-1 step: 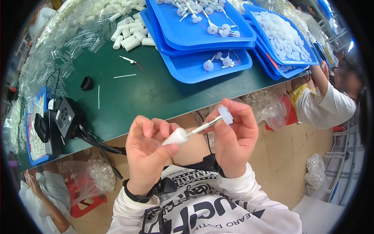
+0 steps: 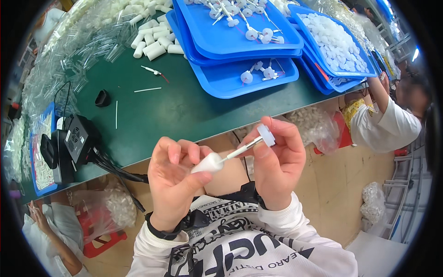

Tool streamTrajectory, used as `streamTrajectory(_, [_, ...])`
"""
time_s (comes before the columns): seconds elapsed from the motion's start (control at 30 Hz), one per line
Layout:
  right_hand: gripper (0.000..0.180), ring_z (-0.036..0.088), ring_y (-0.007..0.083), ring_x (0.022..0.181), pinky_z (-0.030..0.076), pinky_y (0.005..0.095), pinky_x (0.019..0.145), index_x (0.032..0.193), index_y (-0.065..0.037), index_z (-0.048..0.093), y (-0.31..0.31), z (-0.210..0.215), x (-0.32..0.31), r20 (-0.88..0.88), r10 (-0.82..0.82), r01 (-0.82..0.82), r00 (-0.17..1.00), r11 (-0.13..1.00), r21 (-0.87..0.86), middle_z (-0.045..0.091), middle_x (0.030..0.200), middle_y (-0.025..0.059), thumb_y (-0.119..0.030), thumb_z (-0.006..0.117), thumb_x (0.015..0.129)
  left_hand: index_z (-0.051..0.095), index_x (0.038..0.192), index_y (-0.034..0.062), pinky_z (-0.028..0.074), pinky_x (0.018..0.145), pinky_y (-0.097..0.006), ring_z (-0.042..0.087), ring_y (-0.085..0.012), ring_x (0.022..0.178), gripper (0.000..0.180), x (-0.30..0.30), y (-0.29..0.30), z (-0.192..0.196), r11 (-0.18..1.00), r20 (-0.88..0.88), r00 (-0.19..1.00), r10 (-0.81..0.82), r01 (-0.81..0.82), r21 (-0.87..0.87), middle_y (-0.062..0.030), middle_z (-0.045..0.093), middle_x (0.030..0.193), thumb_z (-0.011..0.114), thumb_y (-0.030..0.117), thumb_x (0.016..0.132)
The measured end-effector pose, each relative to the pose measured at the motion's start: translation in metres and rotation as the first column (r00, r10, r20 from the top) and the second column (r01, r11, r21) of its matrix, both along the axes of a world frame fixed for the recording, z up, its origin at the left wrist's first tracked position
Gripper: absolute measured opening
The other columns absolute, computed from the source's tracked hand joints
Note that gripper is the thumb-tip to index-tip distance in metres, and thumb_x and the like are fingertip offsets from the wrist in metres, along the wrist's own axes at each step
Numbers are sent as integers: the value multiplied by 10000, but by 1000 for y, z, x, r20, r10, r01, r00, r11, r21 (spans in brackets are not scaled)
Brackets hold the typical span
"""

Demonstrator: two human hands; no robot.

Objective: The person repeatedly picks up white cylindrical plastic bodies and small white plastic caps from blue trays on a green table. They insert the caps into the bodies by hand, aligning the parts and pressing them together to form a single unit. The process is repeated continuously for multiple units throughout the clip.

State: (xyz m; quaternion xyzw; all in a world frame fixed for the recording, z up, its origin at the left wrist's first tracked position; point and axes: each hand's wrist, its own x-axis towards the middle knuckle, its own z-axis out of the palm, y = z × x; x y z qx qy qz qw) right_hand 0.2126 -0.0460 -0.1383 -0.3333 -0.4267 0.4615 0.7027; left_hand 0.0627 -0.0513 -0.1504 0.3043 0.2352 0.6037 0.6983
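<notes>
Between the thumb and fingers of my left hand (image 2: 177,173) is a white cylindrical plug (image 2: 208,163), tilted with its end toward the right. My right hand (image 2: 280,161) pinches a thin white rod assembly (image 2: 241,150) near its round white cap (image 2: 266,135). A metal section shows on the rod just below the cap. The rod's far tip meets the end face of the plug; how deep it sits inside cannot be made out. A fine dark wire rises by the right fingertips. Both hands are above my lap, in front of the table edge.
Stacked blue trays (image 2: 214,87) hold capped rod assemblies; another tray (image 2: 369,73) holds white caps. White plugs (image 2: 157,51) and clear tubes (image 2: 50,87) are heaped on the green table (image 2: 184,111). A black device with cables (image 2: 83,136) stands left. Co-workers sit at both sides.
</notes>
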Motion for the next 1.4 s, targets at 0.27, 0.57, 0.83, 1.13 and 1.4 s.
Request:
streamTrajectory(0.27, [340,593,185,962,520,296,791,1138,63,506,-5,-12,12,233,105,-136,967,984,119,585,1037,146,78,573,805,333,797,89,577,616,-357,613,-258,816,314,6,-2,1,982,-266,948,175,-148,118,-53,443,855,577,-102,747])
streamTrajectory(0.57, [227,627,138,806,515,239,703,994,51,533,0,-23,5,91,29,-8,995,974,-225,634,912,123,33,639,794,372,753,39,541,780,-347,623,-293,922,304,16,-8,-10,885,-471,752,461,-349,309,-109,509,904,605,-156,740])
streamTrajectory(0.83, [202,547,29,609,401,156,508,781,-11,504,-8,-3,31,-68,273,-276,960,870,-408,620,713,49,15,702,751,375,768,41,570,688,-349,636,-350,906,346,6,-15,-9,641,-532,509,677,-54,765,-138,507,917,663,-137,696])
streamTrajectory(1.13, [301,540,52,611,427,186,544,971,45,542,-17,-8,25,130,343,-314,930,928,-201,592,700,46,-30,722,741,362,799,48,545,672,-302,632,-247,853,409,3,-16,-9,792,-562,626,541,-154,590,-206,589,961,735,-69,678])
streamTrajectory(1.4, [345,550,92,581,484,234,502,1168,65,506,-18,-24,16,-667,400,-695,628,674,-250,598,737,83,-35,583,847,373,802,54,513,687,-312,622,-218,837,424,9,-18,-17,855,-575,667,473,-191,482,-180,624,897,741,-92,652])
